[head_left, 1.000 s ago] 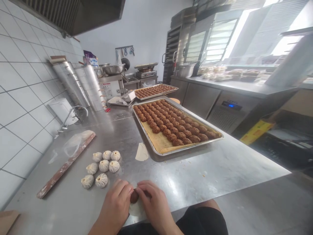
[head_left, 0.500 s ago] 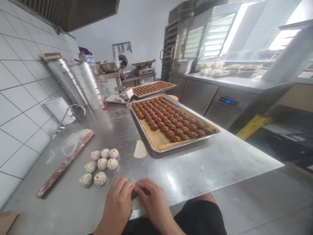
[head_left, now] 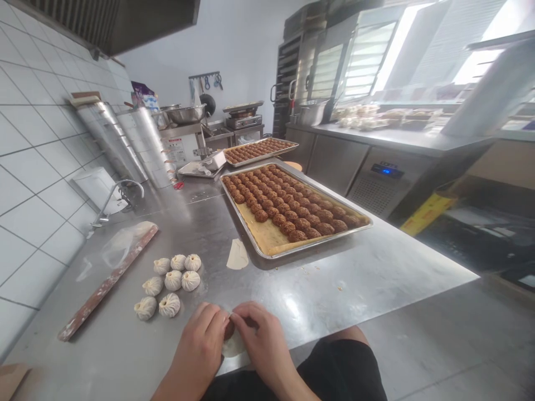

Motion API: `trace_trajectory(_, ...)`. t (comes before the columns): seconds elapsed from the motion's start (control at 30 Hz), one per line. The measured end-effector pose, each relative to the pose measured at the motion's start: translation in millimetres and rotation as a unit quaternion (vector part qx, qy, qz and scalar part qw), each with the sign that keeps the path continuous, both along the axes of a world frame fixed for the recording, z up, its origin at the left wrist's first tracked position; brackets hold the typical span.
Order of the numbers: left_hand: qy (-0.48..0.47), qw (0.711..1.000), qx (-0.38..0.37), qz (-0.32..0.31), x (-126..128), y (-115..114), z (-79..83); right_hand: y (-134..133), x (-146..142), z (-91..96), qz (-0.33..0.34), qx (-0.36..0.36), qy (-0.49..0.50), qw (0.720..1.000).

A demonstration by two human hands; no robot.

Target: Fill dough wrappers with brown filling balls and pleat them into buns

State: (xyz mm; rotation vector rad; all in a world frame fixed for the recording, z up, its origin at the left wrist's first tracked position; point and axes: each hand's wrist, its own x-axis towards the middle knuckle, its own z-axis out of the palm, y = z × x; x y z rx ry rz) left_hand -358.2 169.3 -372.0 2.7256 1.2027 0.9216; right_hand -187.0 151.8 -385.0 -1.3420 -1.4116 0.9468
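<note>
Near the counter's front edge, my left hand (head_left: 203, 340) and my right hand (head_left: 261, 337) meet around a dough wrapper (head_left: 234, 346) with a dark brown filling ball (head_left: 229, 329) on it. The fingertips of both hands pinch the wrapper's far edge. My hands hide part of the wrapper and ball. To the left sit several pleated buns (head_left: 173, 280) in loose rows. Beyond my hands lies a pale, flat piece (head_left: 237, 254), perhaps dough wrappers. Farther off, a metal tray (head_left: 273, 256) lined with yellowish paper holds rows of brown filling balls (head_left: 288, 209).
A floury wooden rolling pin or bar (head_left: 108, 284) lies at the left beside a plastic bag (head_left: 121, 245). A tap (head_left: 119, 200) stands by the tiled wall. A second tray (head_left: 263, 151) of balls is farther back. Leaning metal steamers (head_left: 146, 145) stand behind.
The view has shifted slightly. My fingers have moved a little along the wrapper's edge, and both hands still grip it. The buns and trays stay as they were.
</note>
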Motion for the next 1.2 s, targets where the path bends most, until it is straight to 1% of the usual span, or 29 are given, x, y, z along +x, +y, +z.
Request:
trace_trajectory(0.07,0.012,1.000,-0.005,-0.007,-0.9,0.3,-0.4,-1.4,-0.9,1.2,0.018,0.014,0.008,1.000)
trace_trajectory(0.13,0.026,1.000,0.003,-0.016,-2.7,0.8,-1.0,-5.0,-1.0,-0.8,0.052,0.055,0.000,0.997)
trace_trajectory(0.2,0.025,0.999,0.013,-0.016,-3.9,0.6,-1.9,-7.8,0.3,-4.3,0.067,0.083,-0.016,0.994)
trace_trajectory(0.27,0.019,1.000,0.012,-0.006,-3.4,-0.2,-3.0,-7.4,2.0,-5.7,0.041,0.065,-0.025,0.997)
trace_trajectory(0.33,0.022,1.000,0.007,0.004,-1.9,-1.0,-3.6,-4.2,2.7,-3.4,0.006,0.019,-0.022,1.000)
trace_trajectory(0.4,0.024,1.000,0.003,0.014,-1.0,-1.0,-3.4,-1.8,1.9,0.7,-0.004,-0.006,-0.007,1.000)
trace_trajectory(0.47,0.034,0.999,-0.005,0.007,-1.8,-0.3,-2.1,-2.7,0.4,2.4,0.019,0.010,0.003,1.000)
trace_trajectory(0.57,0.048,0.999,-0.007,-0.011,-4.4,0.4,0.5,-8.3,0.2,-2.3,0.062,0.061,-0.012,0.996)
trace_trajectory(0.6,0.046,0.999,-0.003,-0.011,-4.8,0.2,1.1,-9.6,1.0,-4.6,0.060,0.063,-0.020,0.996)
trace_trajectory(0.67,0.033,0.999,0.005,0.002,-4.3,-0.6,1.4,-9.3,3.1,-6.9,0.032,0.041,-0.023,0.998)
trace_trajectory(0.73,0.026,0.999,0.014,0.014,-2.6,-1.4,0.8,-6.1,4.5,-4.7,0.002,0.009,-0.007,1.000)
trace_trajectory(0.8,0.021,0.999,0.017,0.019,-1.3,-1.5,0.3,-3.0,4.1,-0.2,-0.004,0.000,0.013,1.000)
trace_trajectory(0.87,0.025,1.000,0.013,0.013,-1.2,-1.0,0.5,-3.0,2.6,2.0,0.010,0.018,0.015,1.000)
trace_trajectory(0.97,0.039,0.999,0.016,-0.003,-2.1,0.0,1.4,-7.4,1.3,-3.1,0.050,0.067,-0.018,0.996)
trace_trajectory(1.03,0.033,0.999,0.019,-0.001,-2.1,0.3,1.0,-8.9,1.9,-8.0,0.042,0.079,-0.036,0.995)
trace_trajectory(1.13,0.022,1.000,0.010,0.013,-0.5,0.3,-0.8,-5.8,3.3,-7.5,-0.004,0.037,-0.020,0.999)
trace_trajectory(1.2,0.022,1.000,-0.001,0.014,0.3,0.4,-1.3,-3.6,3.5,-3.1,-0.009,0.010,0.004,1.000)
